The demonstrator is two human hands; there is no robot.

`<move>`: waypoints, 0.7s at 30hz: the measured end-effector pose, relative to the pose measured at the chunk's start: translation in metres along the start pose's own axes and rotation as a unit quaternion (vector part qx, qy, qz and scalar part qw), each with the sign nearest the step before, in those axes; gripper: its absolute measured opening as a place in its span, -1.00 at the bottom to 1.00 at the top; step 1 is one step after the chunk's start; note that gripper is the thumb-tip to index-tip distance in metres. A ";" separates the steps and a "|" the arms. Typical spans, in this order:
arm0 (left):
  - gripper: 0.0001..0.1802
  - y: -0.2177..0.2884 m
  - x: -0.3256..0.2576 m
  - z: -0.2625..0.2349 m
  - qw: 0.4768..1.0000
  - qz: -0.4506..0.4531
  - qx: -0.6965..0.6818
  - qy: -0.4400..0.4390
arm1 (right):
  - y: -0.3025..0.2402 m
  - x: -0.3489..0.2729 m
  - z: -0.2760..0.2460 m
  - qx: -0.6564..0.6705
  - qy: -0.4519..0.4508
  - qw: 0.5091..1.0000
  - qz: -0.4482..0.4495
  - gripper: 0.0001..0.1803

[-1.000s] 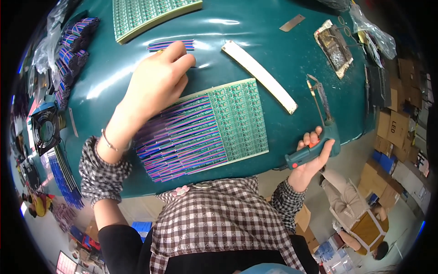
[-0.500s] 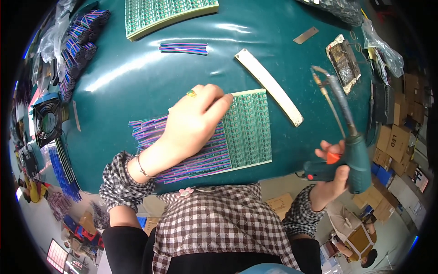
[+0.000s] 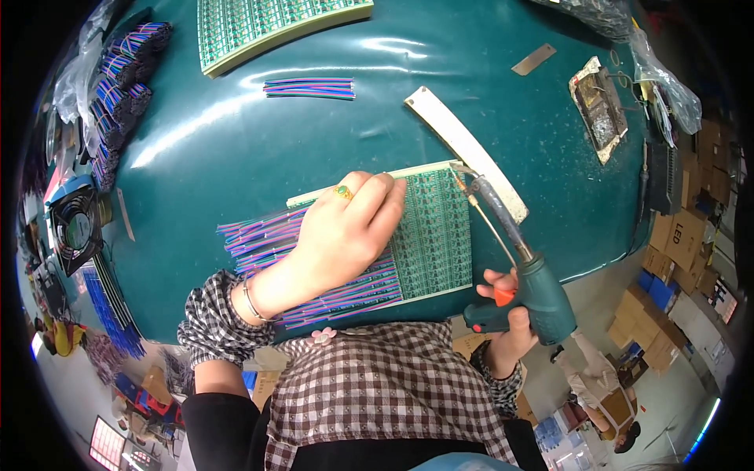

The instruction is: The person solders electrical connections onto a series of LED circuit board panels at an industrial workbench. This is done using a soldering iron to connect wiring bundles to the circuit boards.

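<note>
A green circuit board panel lies on the green-topped table in front of me. Rows of blue, pink and black wires run across its left part and stick out beyond it. My left hand rests over the wires and board with its fingers bent closed; the fingertips, and whatever they pinch, are hidden. In my right hand is a dark green soldering gun, a finger by its orange trigger. Its tip, with a thin feed tube alongside, is at the panel's far right corner; contact is unclear.
Beyond the panel lie a short wire bundle, a stack of circuit boards and a pale flat bar. A grimy soldering tray sits far right. A fan and wire bundles are at left.
My right hand has brought the soldering gun left, its tip now over the board's far right corner. My left hand has shifted slightly right and down, its fingers still bent.
</note>
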State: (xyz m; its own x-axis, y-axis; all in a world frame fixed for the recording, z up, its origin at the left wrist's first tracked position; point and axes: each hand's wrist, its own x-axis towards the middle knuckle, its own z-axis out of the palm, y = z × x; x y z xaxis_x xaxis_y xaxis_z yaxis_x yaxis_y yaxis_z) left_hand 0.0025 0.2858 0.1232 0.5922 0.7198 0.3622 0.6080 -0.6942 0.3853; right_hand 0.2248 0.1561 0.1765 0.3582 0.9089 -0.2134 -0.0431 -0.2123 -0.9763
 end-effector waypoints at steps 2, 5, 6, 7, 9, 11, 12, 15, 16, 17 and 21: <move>-0.59 -0.004 0.000 0.000 1.000 -0.004 -0.009 -0.010 | 0.003 -0.002 0.002 -0.007 -0.006 1.000 0.006 -0.31; -0.60 -0.010 -0.001 0.003 1.000 0.002 -0.027 -0.005 | 0.008 -0.008 0.000 -0.027 -0.030 0.999 0.018 -0.33; -0.60 -0.011 -0.002 0.004 1.000 0.002 -0.027 -0.006 | 0.010 -0.007 0.000 -0.027 -0.030 0.999 0.019 -0.33; -0.60 -0.013 -0.002 0.005 1.000 0.004 -0.030 -0.004 | 0.012 -0.007 0.001 -0.036 -0.050 0.998 0.007 -0.36; -0.60 -0.016 -0.003 0.006 0.999 0.006 -0.034 -0.003 | 0.017 -0.007 0.001 -0.046 -0.070 0.996 -0.003 -0.39; -0.60 -0.017 -0.003 0.007 0.999 0.004 -0.034 0.000 | 0.025 -0.012 -0.004 0.005 -0.052 0.998 0.044 -0.39; -0.60 -0.017 -0.003 0.008 0.999 0.004 -0.034 0.000 | 0.029 -0.013 -0.006 0.005 -0.052 0.998 0.044 -0.39; -0.60 -0.018 -0.004 0.010 1.000 0.002 -0.027 0.001 | 0.035 -0.013 -0.007 -0.062 -0.081 0.995 0.016 -0.38; -0.60 -0.018 -0.004 0.010 1.000 0.001 -0.025 0.000 | 0.036 -0.012 -0.005 -0.072 -0.077 0.994 0.011 -0.37; -0.60 -0.018 -0.005 0.011 1.000 0.000 -0.024 -0.001 | 0.037 -0.012 -0.004 -0.083 -0.074 0.994 0.006 -0.37; -0.60 -0.019 -0.004 0.013 1.000 0.002 -0.027 0.000 | 0.042 -0.012 -0.002 -0.065 -0.065 0.996 0.017 -0.37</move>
State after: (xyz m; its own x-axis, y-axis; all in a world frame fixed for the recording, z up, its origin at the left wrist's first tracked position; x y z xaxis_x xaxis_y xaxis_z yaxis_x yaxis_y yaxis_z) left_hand -0.0043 0.2961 0.1031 0.5947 0.7175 0.3627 0.5770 -0.6951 0.4289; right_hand 0.2206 0.1356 0.1386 0.2339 0.9375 -0.2577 0.0700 -0.2806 -0.9573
